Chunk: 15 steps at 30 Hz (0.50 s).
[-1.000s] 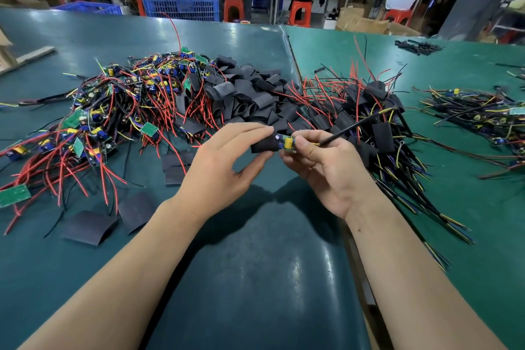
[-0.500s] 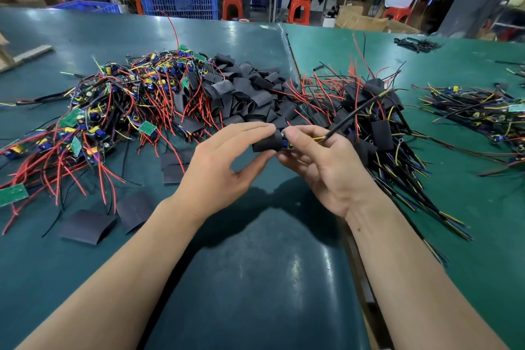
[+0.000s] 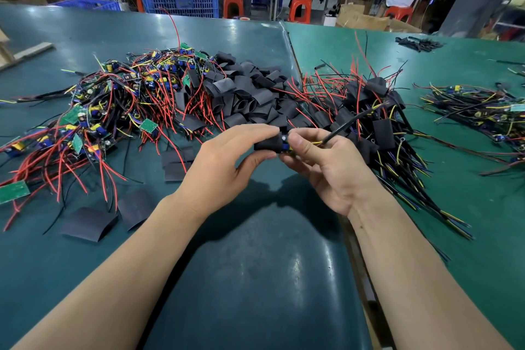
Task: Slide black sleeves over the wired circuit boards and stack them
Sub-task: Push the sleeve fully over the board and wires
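Blue crate (image 3: pixel 181 0) — orange stools (image 3: pixel 300 8) (background)

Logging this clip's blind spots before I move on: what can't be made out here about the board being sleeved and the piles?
Head view only.
- Circuit board: mostly hidden by the black sleeve and the fingers; how far it is in cannot be told.
- Left hand and right hand: their fingertips cover the sleeve's ends.
- Finished pile: tangled wires hide any count.
- Unsleeved boards: markings too small to read.
- Right-hand bundle: cut off by the frame edge.
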{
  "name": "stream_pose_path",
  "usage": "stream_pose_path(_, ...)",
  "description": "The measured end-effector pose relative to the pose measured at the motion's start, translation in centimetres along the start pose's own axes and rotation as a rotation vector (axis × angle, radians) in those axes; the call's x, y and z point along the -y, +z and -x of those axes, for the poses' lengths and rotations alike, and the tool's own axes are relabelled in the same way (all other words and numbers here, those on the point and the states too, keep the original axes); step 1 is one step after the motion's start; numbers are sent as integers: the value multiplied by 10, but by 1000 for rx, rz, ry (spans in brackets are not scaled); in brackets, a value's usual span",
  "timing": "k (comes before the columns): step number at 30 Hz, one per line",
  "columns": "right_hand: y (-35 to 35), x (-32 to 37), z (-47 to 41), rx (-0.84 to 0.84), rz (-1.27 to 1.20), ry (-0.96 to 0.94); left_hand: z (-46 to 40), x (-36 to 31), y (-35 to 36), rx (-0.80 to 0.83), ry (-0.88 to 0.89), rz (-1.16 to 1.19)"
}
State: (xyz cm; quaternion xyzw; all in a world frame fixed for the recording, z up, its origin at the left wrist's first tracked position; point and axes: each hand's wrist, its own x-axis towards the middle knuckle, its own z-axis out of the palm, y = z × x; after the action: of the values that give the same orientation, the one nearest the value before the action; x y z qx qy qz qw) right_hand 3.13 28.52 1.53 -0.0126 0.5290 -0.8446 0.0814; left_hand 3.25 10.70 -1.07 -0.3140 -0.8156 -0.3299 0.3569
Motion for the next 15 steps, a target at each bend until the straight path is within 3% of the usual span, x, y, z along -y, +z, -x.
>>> stream_pose_path(7,2,-4,-1,-10,2,10,-2,-1,2,54,19,47)
stream_pose_path(15,5,-11,-1,54,55,-64,1,3,2,148,-78,-43)
